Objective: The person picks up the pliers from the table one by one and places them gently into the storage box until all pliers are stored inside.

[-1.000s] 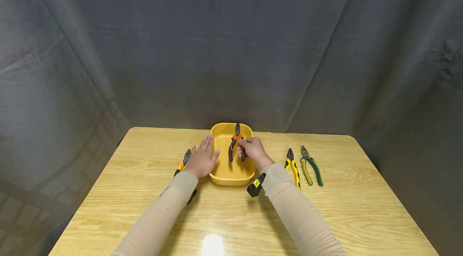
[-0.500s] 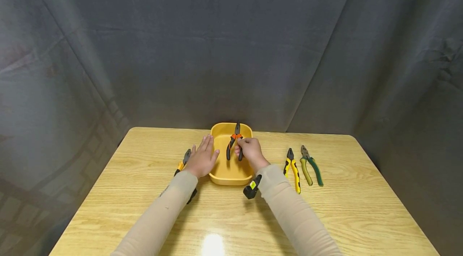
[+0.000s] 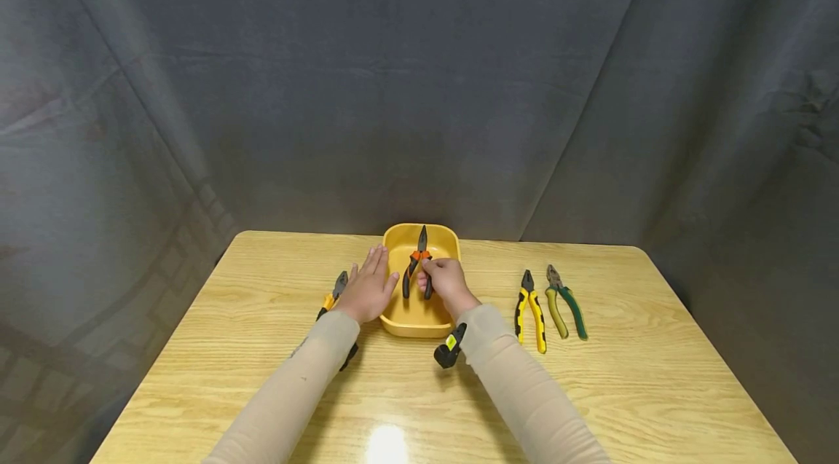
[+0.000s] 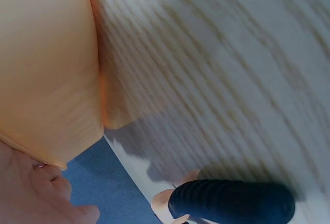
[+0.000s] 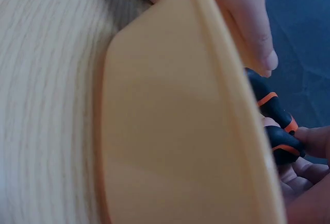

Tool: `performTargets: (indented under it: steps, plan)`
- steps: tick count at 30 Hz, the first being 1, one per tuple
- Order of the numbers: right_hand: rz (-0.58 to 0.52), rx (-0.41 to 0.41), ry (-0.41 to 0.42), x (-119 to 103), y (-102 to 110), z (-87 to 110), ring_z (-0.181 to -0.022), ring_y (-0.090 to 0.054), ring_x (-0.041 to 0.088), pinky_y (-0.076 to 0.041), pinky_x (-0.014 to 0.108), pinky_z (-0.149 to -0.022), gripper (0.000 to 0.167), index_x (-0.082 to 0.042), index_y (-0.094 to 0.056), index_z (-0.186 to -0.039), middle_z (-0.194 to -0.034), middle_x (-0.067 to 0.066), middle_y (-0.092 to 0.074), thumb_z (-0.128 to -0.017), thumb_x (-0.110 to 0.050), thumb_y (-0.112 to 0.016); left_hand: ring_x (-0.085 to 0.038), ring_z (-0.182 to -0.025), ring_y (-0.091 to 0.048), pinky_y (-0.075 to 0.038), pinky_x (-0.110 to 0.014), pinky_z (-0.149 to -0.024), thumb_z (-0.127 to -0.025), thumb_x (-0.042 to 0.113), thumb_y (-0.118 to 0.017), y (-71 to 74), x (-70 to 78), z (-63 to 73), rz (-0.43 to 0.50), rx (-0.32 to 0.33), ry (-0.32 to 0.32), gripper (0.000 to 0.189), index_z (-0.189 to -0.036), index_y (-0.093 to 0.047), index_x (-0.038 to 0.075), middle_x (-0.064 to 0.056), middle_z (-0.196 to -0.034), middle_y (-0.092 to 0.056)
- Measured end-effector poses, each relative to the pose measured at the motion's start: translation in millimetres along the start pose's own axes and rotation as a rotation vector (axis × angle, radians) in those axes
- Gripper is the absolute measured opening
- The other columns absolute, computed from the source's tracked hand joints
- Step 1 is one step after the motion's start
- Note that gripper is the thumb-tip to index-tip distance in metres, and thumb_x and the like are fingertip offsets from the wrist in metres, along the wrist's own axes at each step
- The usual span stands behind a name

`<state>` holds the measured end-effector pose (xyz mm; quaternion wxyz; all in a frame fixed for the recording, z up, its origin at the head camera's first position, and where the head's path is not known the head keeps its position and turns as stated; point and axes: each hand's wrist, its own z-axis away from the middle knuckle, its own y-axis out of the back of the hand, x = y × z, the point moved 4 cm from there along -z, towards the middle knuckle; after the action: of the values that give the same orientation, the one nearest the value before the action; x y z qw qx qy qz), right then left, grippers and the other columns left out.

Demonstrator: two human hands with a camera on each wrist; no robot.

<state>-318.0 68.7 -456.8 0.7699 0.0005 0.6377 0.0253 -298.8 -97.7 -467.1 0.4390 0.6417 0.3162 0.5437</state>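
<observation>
In the head view my right hand [image 3: 446, 283] pinches one handle of a pair of long-nose pliers [image 3: 418, 258] with black and orange grips. Its dark nose points away from me, over the inside of the yellow plastic bin [image 3: 419, 329]. My left hand [image 3: 368, 291] lies with straight fingers on the bin's left rim. Past that rim, the right wrist view shows the pliers' handles [image 5: 284, 147] between my right thumb and fingers. Partly under my left wrist is another pair of pliers [image 3: 329, 301] with orange and black handles.
To the right lie combination pliers with yellow-black handles [image 3: 529, 312] and another pair with green handles [image 3: 566, 302], both on the wooden table [image 3: 655, 362]. A grey curtain [image 3: 419, 85] hangs behind the table's far edge.
My right hand has shifted left with the long-nose pliers, and they now sit slightly lower in the head view. My left hand has stayed on the rim.
</observation>
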Motion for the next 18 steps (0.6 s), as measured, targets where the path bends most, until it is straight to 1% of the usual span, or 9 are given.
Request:
performTargets:
  steps: [3, 4, 7, 10, 11, 13, 18]
  plan:
    - [-0.021, -0.029, -0.007, 4.6, -1.2, -1.2, -0.060, -0.060, 0.012, -0.055, 0.024, -0.059, 0.032, 0.018, -0.064, -0.105, -0.079, 0.014, -0.064, -0.107, -0.011, -0.051, -0.028, -0.156, -0.006, -0.010, -0.057, -0.123, -0.111, 0.040, -0.031, -0.6, 0.1, -0.3, -0.001, -0.005, 0.006, 0.067, -0.162, -0.011, 0.002, -0.012, -0.170, -0.007]
    - [-0.022, -0.043, -0.010, 2.5, -1.7, 1.3, -0.061, -0.060, 0.012, -0.055, 0.024, -0.059, 0.032, 0.019, -0.063, -0.106, -0.079, 0.014, -0.064, -0.107, -0.010, -0.050, -0.027, -0.156, -0.005, -0.010, -0.057, -0.123, -0.111, 0.041, -0.030, -0.5, 0.2, -0.3, -0.001, -0.007, 0.008, 0.067, -0.162, -0.011, 0.002, -0.012, -0.170, -0.007]
    - [-0.030, -0.060, -0.018, 6.4, -3.9, 1.2, -0.060, -0.059, 0.013, -0.055, 0.025, -0.059, 0.032, 0.019, -0.063, -0.103, -0.078, 0.013, -0.063, -0.107, -0.010, -0.050, -0.026, -0.156, -0.004, -0.009, -0.056, -0.123, -0.111, 0.042, -0.028, -0.6, 0.5, -0.8, -0.004, -0.012, 0.015, 0.067, -0.163, -0.010, 0.003, -0.011, -0.170, -0.006]
    - [-0.018, -0.057, -0.023, 9.6, -6.4, 2.1, -0.060, -0.060, 0.014, -0.056, 0.026, -0.060, 0.031, 0.018, -0.063, -0.099, -0.077, 0.014, -0.064, -0.107, -0.009, -0.050, -0.027, -0.156, -0.004, -0.010, -0.057, -0.123, -0.111, 0.043, -0.028, -0.7, 0.9, -1.0, -0.005, -0.009, 0.011, 0.068, -0.163, -0.010, 0.003, -0.011, -0.170, -0.007]
    - [-0.019, -0.053, -0.025, 14.1, -7.3, -0.7, -0.060, -0.060, 0.014, -0.056, 0.026, -0.060, 0.031, 0.017, -0.064, -0.098, -0.077, 0.014, -0.064, -0.107, -0.010, -0.050, -0.027, -0.156, -0.005, -0.010, -0.057, -0.123, -0.111, 0.043, -0.028, -0.9, 0.8, -1.1, -0.004, -0.007, 0.010, 0.068, -0.163, -0.010, 0.003, -0.011, -0.170, -0.007]
    - [-0.010, -0.058, -0.032, 16.0, -8.7, -0.8, -0.061, -0.060, 0.015, -0.057, 0.027, -0.060, 0.031, 0.017, -0.064, -0.099, -0.078, 0.015, -0.065, -0.107, -0.010, -0.050, -0.027, -0.156, -0.005, -0.010, -0.057, -0.123, -0.111, 0.041, -0.030, -1.0, 0.9, -1.0, -0.001, -0.005, 0.011, 0.067, -0.163, -0.011, 0.003, -0.011, -0.170, -0.007]
    - [0.005, -0.074, -0.051, 20.8, -11.6, -1.4, -0.059, -0.060, 0.012, -0.056, 0.025, -0.059, 0.030, 0.015, -0.065, -0.101, -0.075, 0.012, -0.064, -0.107, -0.010, -0.050, -0.026, -0.156, -0.005, -0.009, -0.056, -0.123, -0.111, 0.041, -0.031, -1.7, -0.5, -1.3, 0.004, -0.006, 0.021, 0.066, -0.163, -0.011, 0.004, -0.011, -0.170, -0.008]
